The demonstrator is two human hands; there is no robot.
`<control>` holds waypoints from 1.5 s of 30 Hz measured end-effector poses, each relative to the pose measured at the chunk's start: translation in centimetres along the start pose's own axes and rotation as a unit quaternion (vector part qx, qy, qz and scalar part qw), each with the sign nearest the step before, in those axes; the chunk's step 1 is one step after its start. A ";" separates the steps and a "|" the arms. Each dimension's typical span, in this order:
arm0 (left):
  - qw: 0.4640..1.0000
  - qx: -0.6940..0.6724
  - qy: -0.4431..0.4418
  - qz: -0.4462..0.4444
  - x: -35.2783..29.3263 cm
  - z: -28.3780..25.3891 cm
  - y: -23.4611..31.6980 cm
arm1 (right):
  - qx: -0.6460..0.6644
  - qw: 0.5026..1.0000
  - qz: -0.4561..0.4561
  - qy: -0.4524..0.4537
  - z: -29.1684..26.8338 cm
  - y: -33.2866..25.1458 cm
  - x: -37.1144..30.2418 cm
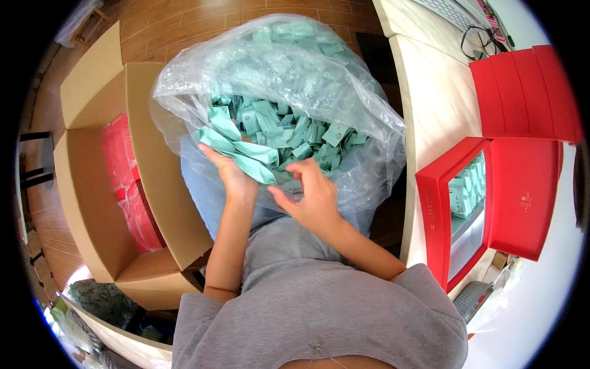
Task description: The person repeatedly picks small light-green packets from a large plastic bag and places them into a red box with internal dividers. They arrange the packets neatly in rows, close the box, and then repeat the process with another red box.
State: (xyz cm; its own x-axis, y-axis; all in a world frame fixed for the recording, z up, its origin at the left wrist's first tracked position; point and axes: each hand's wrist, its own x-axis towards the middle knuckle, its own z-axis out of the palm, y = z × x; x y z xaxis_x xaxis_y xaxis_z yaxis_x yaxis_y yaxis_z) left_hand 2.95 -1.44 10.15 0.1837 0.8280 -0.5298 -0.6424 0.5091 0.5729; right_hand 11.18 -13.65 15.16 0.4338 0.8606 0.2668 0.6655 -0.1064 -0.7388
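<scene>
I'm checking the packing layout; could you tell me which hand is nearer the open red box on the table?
Right. The right hand is in the plastic bag, closer to the open red box; the left hand holds packets farther away.

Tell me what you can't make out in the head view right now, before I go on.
- Right hand: fingertips curl away from the camera, so what they pinch is hidden.
- Plastic bag: sachets deeper down are veiled by crinkled film; their count is unclear.
- Open red box: the lid covers part of its inside.
- Cardboard carton: red packets partly hidden by its flap.
</scene>
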 end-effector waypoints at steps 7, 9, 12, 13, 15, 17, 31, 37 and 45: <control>0.996 -0.029 -0.044 0.068 -0.7 0.3 0.3 | 0.015 0.999 -0.034 -0.007 0.4 -1.3 0.0; 0.994 -0.037 -0.081 0.059 -0.7 -0.3 0.5 | 0.022 0.998 -0.060 0.010 0.8 -1.1 0.1; 0.996 -0.023 -0.059 0.070 -1.5 0.6 0.9 | 0.023 0.998 -0.065 -0.005 0.7 -1.4 0.2; 0.996 -0.014 -0.039 0.079 -1.7 1.0 1.0 | 0.022 0.998 -0.062 -0.016 0.6 -1.6 0.3; 0.991 -0.051 -0.094 0.084 -0.6 -0.9 1.0 | 0.055 0.997 -0.062 -0.006 0.3 -1.8 0.5; 0.989 -0.070 -0.102 0.086 -0.6 -0.7 1.4 | 0.080 0.996 -0.043 0.013 -0.1 -2.1 1.0; 0.976 0.014 -0.216 0.007 -3.0 2.7 -4.4 | -0.016 0.993 -0.025 0.117 -6.3 -1.9 1.5; 0.966 0.050 -0.241 -0.084 -12.8 10.2 -9.1 | -0.098 0.984 0.040 0.145 -15.0 -1.3 -1.8; 0.806 0.244 -0.539 0.039 -12.3 11.6 -9.9 | -0.150 0.942 0.276 0.119 -31.3 -1.5 -9.0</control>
State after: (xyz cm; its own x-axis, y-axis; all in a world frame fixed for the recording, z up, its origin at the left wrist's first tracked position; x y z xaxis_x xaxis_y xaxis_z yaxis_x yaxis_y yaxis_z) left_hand 15.68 -13.92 18.26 0.8646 0.4520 0.2195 -0.3631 0.2600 0.8947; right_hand 25.30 -36.84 33.23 0.8639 0.5011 0.0506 0.4251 -0.6715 -0.6069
